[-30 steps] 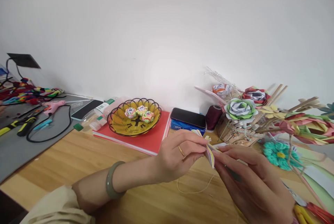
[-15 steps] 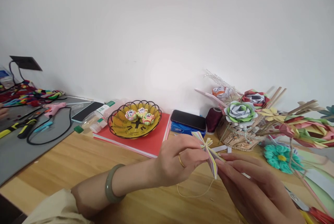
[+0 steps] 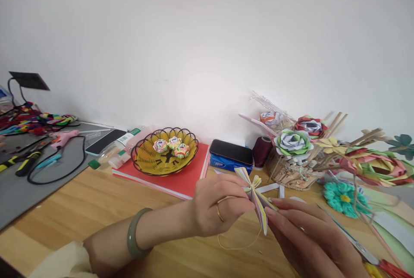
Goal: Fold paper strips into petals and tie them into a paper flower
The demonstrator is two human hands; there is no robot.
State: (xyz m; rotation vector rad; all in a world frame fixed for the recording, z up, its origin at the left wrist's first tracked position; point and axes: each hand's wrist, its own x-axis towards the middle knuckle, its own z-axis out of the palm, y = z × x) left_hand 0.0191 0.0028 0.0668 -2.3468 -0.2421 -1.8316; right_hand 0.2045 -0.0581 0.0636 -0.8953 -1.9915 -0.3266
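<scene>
Between my two hands is a folded paper flower (image 3: 259, 209) with white, yellow and purple layers, its petals fanned out from a pinched middle. My left hand (image 3: 220, 204), wearing a gold ring, pinches it from the left side. From the right, the fingertips of my right hand (image 3: 310, 230) are closed on a lower petal. A thin pale thread (image 3: 239, 248) loops down beneath the flower onto the wooden table (image 3: 174, 247). Some inner folds are hidden behind my fingers.
A yellow woven basket (image 3: 142, 159) with three small paper flowers rests on red paper (image 3: 190, 183). Behind my hands, a phone (image 3: 231, 152) lies on a blue packet (image 3: 223, 164). Scissors (image 3: 362, 250) lie at right, below a paper-flower arrangement (image 3: 294, 143). A pink glue gun (image 3: 64, 138) is at left.
The view has shifted slightly, so the background sits a little lower and further left. Both hands keep their hold on the paper flower, which stays almost in place.
</scene>
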